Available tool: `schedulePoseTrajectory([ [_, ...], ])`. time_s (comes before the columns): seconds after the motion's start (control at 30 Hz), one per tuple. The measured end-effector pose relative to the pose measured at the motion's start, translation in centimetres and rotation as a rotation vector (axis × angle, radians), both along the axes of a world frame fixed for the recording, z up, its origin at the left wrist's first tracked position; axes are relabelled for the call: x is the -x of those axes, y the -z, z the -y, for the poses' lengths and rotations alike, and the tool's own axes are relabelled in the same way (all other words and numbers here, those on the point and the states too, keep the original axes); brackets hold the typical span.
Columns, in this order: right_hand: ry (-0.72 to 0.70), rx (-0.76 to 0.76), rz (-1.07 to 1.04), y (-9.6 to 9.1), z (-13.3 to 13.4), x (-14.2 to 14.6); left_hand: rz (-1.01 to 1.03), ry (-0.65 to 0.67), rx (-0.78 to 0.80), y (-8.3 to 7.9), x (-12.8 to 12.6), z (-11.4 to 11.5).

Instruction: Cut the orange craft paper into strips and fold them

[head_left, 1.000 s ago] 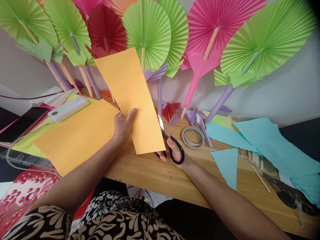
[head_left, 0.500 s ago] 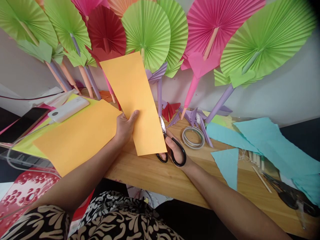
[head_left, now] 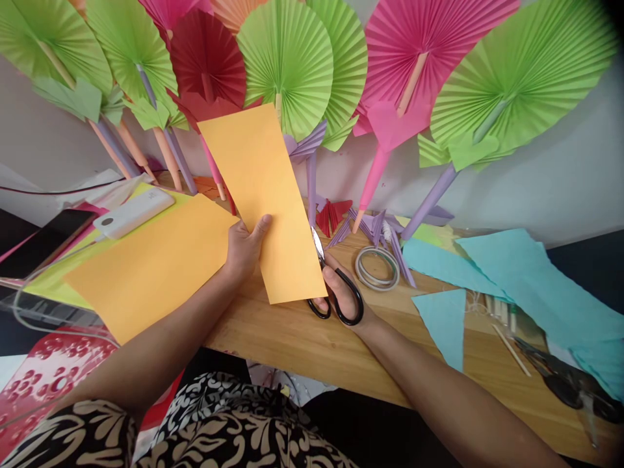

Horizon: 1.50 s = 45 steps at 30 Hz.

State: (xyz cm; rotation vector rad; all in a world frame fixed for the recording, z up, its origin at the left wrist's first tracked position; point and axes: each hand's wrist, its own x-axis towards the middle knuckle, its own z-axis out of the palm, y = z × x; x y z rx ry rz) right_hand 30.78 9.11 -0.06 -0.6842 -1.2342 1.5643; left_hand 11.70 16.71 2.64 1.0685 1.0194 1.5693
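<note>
The left hand point(head_left: 246, 247) pinches the orange sheet point(head_left: 266, 188) behind the desk's point(head_left: 273, 331) front edge; the right hand point(head_left: 344, 294) grips scissors point(head_left: 318, 246). From afar, I advise — sheet steady.

Taking the scissors point(head_left: 318, 246) as our clock's centre, we find bare table point(head_left: 292, 338) from six to eight, a lane for a hand between the two forearms. At three, we could slip between the tape point(head_left: 376, 283) and the blue paper triangle point(head_left: 446, 322). At four, the right forearm point(head_left: 439, 377) bars us. Towards ten, the left hand point(head_left: 246, 246) and raised orange sheet point(head_left: 263, 175) block us; paper fans point(head_left: 292, 58) wall off twelve.
</note>
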Motion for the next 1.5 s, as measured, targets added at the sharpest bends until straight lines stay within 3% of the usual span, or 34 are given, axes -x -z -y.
schedulePoseTrajectory([
  [0.77,0.074,-0.017,0.045,-0.50,0.18,0.33,0.018,0.007,-0.013,-0.31,-0.14,0.14],
  [1.5,0.057,-0.001,0.028,-0.72,0.28,0.49,0.033,0.015,-0.011,-0.17,-0.08,0.10],
])
